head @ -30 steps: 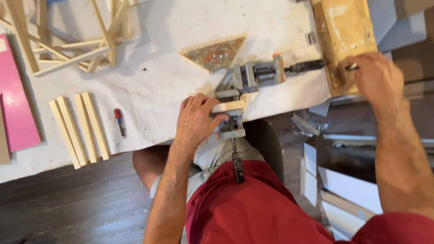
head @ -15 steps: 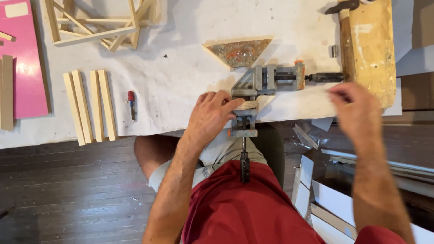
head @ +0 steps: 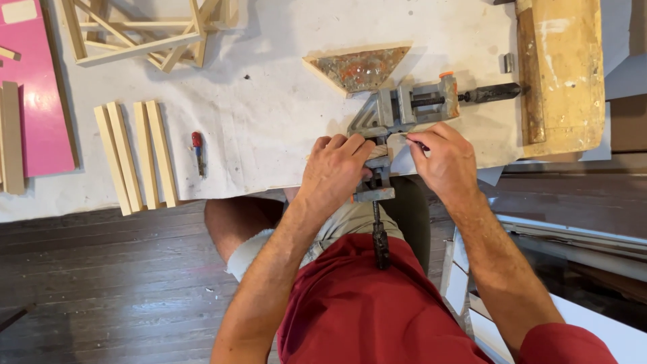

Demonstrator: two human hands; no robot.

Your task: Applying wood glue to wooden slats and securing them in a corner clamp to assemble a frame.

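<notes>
Left hand curled over a short wood strip seated in the corner clamp at the table's near edge; right hand pinched, fingers together, on a thin dark tool whose tip meets the clamp. Risk: fingertips crowd the metal faces, so a slip of the tool may nick the left hand or knock the strip askew.

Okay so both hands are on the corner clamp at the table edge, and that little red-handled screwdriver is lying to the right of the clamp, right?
Not quite. Both the left hand and right hand are at the corner clamp by the table edge, but the red-handled screwdriver lies to its left, beside the wooden strips. The head view shows this.
</notes>
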